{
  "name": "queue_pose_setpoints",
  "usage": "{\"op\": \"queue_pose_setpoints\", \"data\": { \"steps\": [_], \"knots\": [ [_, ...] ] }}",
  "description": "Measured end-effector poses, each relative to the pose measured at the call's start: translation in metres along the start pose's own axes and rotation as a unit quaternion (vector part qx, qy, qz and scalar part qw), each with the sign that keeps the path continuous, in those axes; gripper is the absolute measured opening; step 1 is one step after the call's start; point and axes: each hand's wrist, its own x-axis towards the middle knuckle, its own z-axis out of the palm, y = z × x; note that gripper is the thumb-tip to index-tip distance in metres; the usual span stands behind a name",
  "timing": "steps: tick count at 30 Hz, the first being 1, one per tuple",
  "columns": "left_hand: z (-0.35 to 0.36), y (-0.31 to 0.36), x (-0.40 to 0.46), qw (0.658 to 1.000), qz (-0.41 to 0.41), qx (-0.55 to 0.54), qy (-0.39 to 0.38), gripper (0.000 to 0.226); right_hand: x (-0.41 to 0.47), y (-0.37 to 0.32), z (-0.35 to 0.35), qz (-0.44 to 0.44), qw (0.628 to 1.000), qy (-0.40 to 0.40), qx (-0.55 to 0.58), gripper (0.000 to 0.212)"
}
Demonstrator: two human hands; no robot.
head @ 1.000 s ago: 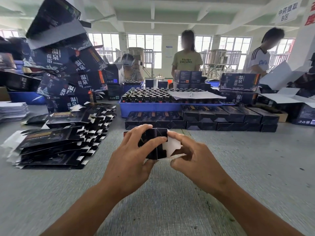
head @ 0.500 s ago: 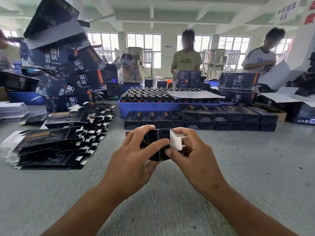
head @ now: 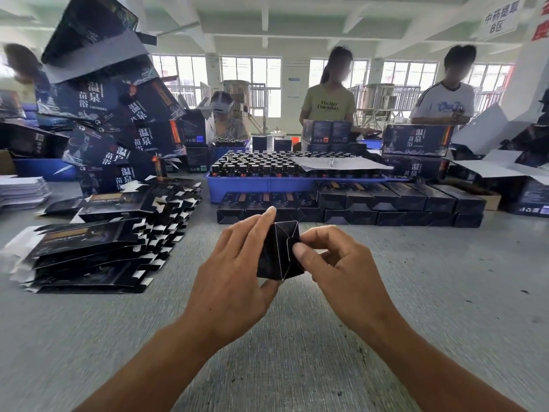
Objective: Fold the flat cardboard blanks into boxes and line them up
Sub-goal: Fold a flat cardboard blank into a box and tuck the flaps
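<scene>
The left hand (head: pixel 234 281) wraps the small black folded cardboard box (head: pixel 277 254) from its left side, index finger along the top and thumb under it. The right hand (head: pixel 335 272) pinches the closing flaps at the end facing the camera. The box is held just above the grey counter (head: pixel 416 292), between both hands, its long axis apparently pointing away toward the far edge. There, straight ahead of the hands, the row of finished black boxes (head: pixel 350 206) lies before the blue tray of dark bottles (head: pixel 267 182). The stack of flat black blanks (head: pixel 98 248) sits nearer the left hand.
</scene>
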Motion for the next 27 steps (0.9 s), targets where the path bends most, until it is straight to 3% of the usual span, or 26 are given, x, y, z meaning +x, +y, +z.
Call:
{"op": "queue_pose_setpoints", "data": {
  "steps": [4,17,24,27],
  "knots": [
    [0.0005,0.0029,-0.0010,1.000,0.005,-0.014,0.003,0.084,0.0019,0.0007,-0.0009,0.026,0.999,-0.011,0.026,0.021],
    [0.0015,0.0088,-0.0014,1.000,0.007,0.001,-0.009,0.086,0.0002,-0.0014,0.0020,0.005,0.998,0.038,-0.048,0.014],
    [0.0014,0.0070,-0.0012,1.000,-0.003,-0.016,-0.007,0.085,0.0022,-0.0018,-0.0048,0.008,1.000,-0.018,-0.001,0.015],
    [0.0019,0.0062,-0.0007,1.000,0.026,-0.006,-0.006,0.086,0.0006,-0.0008,-0.0036,0.012,0.999,-0.028,-0.016,0.038]
  ]
}}
